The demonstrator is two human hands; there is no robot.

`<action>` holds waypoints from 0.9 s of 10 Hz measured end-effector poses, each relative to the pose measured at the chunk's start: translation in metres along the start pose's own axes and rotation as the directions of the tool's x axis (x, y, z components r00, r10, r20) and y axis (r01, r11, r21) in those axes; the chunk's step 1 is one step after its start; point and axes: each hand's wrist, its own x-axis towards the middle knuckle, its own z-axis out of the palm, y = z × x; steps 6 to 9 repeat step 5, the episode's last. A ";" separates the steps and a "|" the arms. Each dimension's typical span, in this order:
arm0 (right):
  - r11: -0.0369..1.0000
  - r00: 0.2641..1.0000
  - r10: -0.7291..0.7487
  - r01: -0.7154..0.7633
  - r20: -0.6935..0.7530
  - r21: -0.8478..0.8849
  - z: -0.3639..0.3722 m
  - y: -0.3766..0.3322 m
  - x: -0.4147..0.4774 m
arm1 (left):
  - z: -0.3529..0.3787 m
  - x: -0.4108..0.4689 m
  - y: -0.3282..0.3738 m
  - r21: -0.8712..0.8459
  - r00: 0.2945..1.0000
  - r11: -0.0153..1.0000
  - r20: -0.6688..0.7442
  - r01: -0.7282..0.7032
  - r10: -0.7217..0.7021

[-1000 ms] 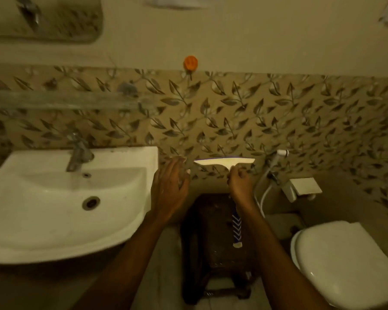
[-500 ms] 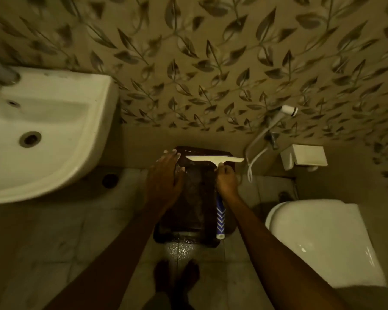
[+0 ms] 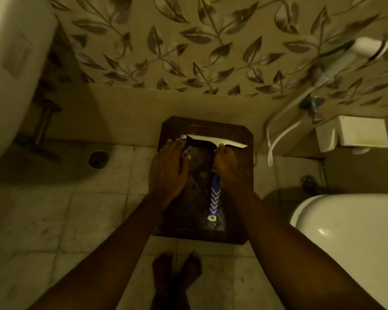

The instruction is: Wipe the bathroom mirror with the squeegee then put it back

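Note:
The squeegee [image 3: 214, 198] has a white blade and a blue handle with white chevrons. It lies low over a dark wooden stool [image 3: 240, 198] on the floor. My right hand [image 3: 225, 165] is shut on the handle just below the blade. Beside it, my left hand [image 3: 168, 168] is flat, fingers apart, over the stool's left part and holds nothing. Whether the squeegee touches the stool top I cannot tell. The mirror is out of view.
The white sink's underside [image 3: 11, 63] and drain pipe [image 3: 42, 124] are at the left, a floor drain [image 3: 98, 158] below them. A closed toilet [image 3: 354, 238] stands at the right. A spray hose [image 3: 282, 130] and white holder [image 3: 354, 135] hang on the leaf-patterned wall. Bare feet [image 3: 177, 271] stand on pale tiles.
The view has tilted down from the sink and wall to the floor. Both hands have gone down with the squeegee to the stool top.

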 end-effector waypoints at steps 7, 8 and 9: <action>0.833 0.815 -0.491 0.336 -0.307 -0.439 -0.052 -0.102 -0.116 | -0.102 0.016 0.073 -0.019 0.994 0.994 -0.035 -0.106 0.105; 0.833 0.815 -0.491 0.336 -0.307 -0.439 -0.052 -0.102 -0.116 | -0.102 0.016 0.073 -0.019 0.994 0.994 -0.035 -0.106 0.105; 0.833 0.815 -0.491 0.336 -0.307 -0.439 -0.052 -0.102 -0.116 | -0.102 0.016 0.073 -0.019 0.994 0.994 -0.035 -0.106 0.105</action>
